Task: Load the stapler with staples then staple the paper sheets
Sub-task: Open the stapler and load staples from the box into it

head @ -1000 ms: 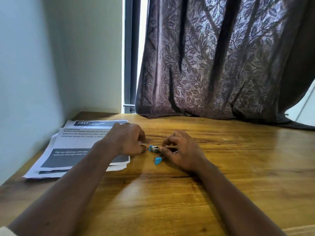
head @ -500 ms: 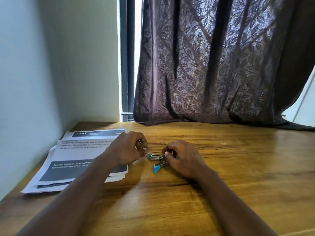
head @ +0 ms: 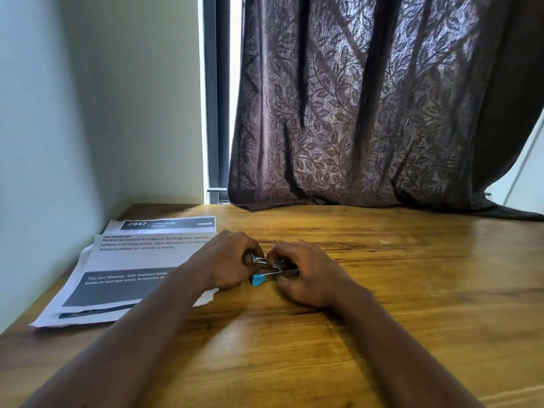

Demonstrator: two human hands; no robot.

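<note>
Head: curtain [head: 368, 113] behind, papers [head: 132, 260] beside stapler [head: 275, 267]

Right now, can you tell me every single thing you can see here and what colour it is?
stapler: one, blue and silver, opened up, on the table between the two hands
paper sheets: one small stack, white with dark grey bands and print, left side of the table by the wall
table: one, brown wood, under everything
curtain: one, dark purplish-brown with a leaf pattern, hanging behind the table
window frame: one dark strip, left of the curtain
wall: pale, on the left
left hand: one, fingers curled at the stapler's blue-tipped end
right hand: one, fingers curled round the stapler's other end
</note>
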